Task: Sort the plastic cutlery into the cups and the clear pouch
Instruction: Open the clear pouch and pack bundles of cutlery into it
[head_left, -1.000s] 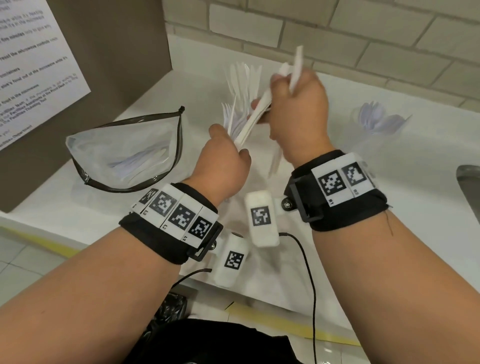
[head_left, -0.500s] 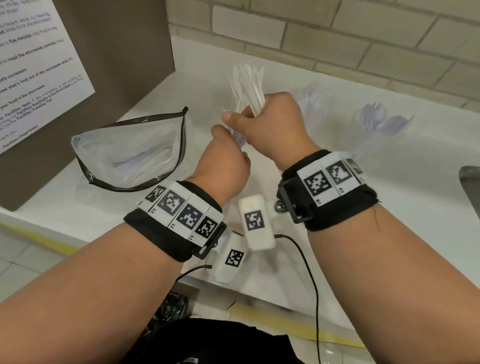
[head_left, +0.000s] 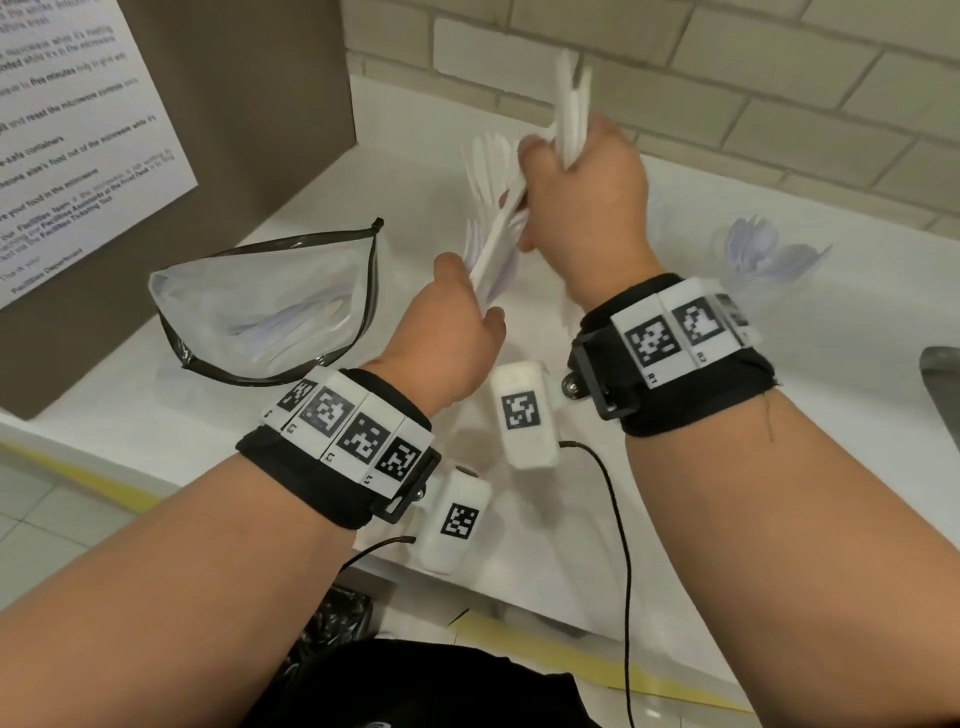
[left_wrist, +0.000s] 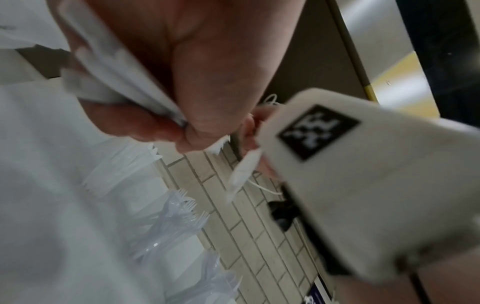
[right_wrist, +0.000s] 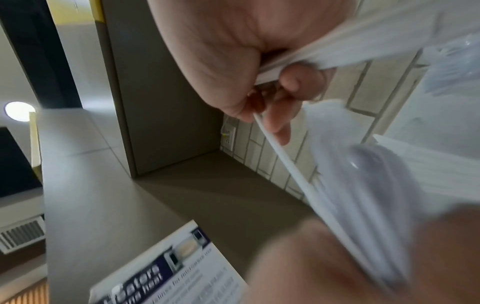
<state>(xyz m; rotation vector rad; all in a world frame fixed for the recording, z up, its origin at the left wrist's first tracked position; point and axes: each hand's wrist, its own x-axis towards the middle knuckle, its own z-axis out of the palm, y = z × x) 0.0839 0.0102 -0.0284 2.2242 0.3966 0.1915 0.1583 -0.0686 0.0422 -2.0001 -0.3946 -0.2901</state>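
My left hand (head_left: 457, 322) grips a bundle of white plastic cutlery (head_left: 493, 254) above the white counter; in the left wrist view its fingers (left_wrist: 145, 123) curl round that bundle (left_wrist: 109, 67). My right hand (head_left: 582, 197) is higher and farther back, fist closed on several white pieces (head_left: 571, 109) that stick up past its knuckles; the right wrist view shows those handles (right_wrist: 350, 47) across the palm. A clear pouch (head_left: 270, 306) with a black zip edge lies open at the left with white cutlery inside. Clear cups with forks (left_wrist: 179, 216) stand by the tiled wall.
A clear cup of translucent cutlery (head_left: 763, 254) stands at the right on the counter (head_left: 831, 467). A brown panel with a printed notice (head_left: 78, 130) closes the left side. A tiled wall (head_left: 727, 78) runs behind. A metal edge (head_left: 940, 374) shows at far right.
My right hand has risen and drawn a bunch of white pieces up and away from the bundle in my left hand. Half a second ago both hands were close together.
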